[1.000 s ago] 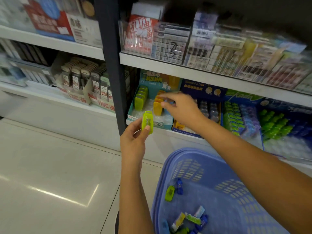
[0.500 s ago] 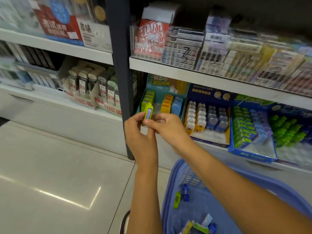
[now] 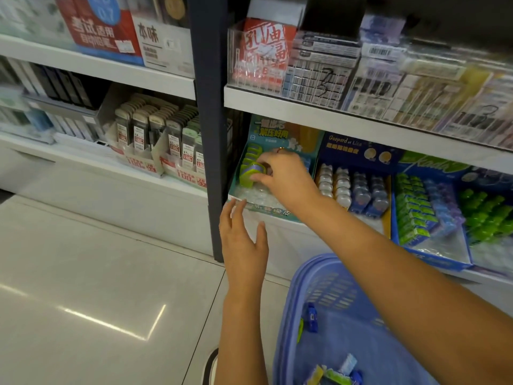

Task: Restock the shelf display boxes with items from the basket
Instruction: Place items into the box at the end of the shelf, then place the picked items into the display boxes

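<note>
While the left hand [image 3: 244, 243] hovers below with fingers spread, the right hand [image 3: 288, 176] pinches a lime-green, lilac-faced item [image 3: 252, 172], tilted at the front of the green row [image 3: 251, 154] in the teal display box [image 3: 277, 211].

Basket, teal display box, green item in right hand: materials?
Basket: likely moulded plastic, matte lilac, slotted wall. Teal display box: apparently printed cardboard, folded backboard. Green item in right hand: looks glossy hard plastic; blurred, unsure.

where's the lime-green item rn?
Head view, left of centre: right hand pinches the lime-green item at the front of the green row in the teal display box, beside the dark shelf post.
</note>
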`<state>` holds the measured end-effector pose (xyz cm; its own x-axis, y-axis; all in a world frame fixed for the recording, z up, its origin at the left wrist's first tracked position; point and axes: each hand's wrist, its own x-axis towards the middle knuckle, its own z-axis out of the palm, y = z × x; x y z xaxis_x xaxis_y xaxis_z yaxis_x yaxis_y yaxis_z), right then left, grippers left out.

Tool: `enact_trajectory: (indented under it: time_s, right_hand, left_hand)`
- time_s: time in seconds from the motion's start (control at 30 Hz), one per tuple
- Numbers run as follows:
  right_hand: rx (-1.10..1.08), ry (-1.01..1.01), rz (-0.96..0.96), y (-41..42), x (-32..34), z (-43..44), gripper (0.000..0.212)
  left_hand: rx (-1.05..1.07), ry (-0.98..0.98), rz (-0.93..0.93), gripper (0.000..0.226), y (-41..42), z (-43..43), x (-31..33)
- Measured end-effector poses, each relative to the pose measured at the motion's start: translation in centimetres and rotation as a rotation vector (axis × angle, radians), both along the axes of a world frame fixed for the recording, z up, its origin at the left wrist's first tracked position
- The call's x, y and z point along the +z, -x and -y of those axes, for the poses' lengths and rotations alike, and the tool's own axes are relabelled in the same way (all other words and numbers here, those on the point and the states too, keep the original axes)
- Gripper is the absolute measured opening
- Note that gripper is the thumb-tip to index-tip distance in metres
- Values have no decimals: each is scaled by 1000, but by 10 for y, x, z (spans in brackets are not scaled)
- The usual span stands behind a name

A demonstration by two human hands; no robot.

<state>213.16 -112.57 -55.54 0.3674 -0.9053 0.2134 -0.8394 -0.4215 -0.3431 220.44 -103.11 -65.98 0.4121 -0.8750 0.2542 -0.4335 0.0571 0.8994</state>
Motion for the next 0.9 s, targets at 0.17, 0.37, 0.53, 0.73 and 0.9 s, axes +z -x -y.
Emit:
enact_trajectory:
  time_s: [0.17,0.37,0.53,0.73,0.9]
  right_hand:
    - [90,-20,-41,-7,-8,9,33]
    - [109,83,-142,-14,-26,14,32]
    - [18,274,-278,-10,-44,8,34]
    - [87,302,-427,-2,-19,-7,41]
    - [2,57,-74,78,-10,-78,24]
  left_hand:
    - [-33,-8,58,53,-2,6,1]
    - [-35,-40,26,52,-2,5,1]
    - [-45,-45,16,52,-3,5,2]
    - [-88,-47,47,50,-2,-4,16]
    - [-183,49,12,13,13,-23,40]
